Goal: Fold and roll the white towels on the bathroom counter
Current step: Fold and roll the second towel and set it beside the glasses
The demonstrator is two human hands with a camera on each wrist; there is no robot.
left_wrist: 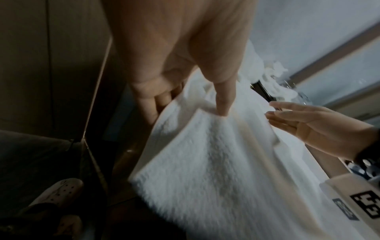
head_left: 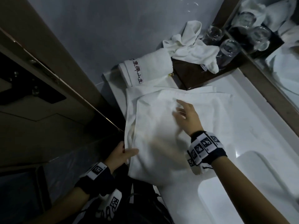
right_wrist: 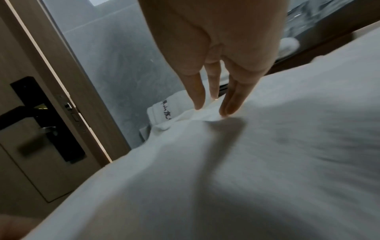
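A large white towel (head_left: 161, 135) lies spread in folded layers on the white counter (head_left: 252, 126), its left side hanging over the edge. My left hand (head_left: 127, 152) pinches that left edge, thumb (left_wrist: 224, 104) on top and fingers (left_wrist: 162, 100) underneath. My right hand (head_left: 179, 109) lies flat on the towel's far half with straight fingers (right_wrist: 228, 104), whose tips touch the cloth. A rolled white towel with red lettering (head_left: 145, 68) sits at the far left of the counter. Behind it a crumpled white towel (head_left: 189, 47) lies heaped on a dark tray (head_left: 194, 75).
Two upturned glasses (head_left: 229, 50) stand on the tray against the mirror (head_left: 283, 70). The sink basin (head_left: 242, 183) opens to the right of the towel. A wooden door with a black handle plate (right_wrist: 30, 113) stands close on the left.
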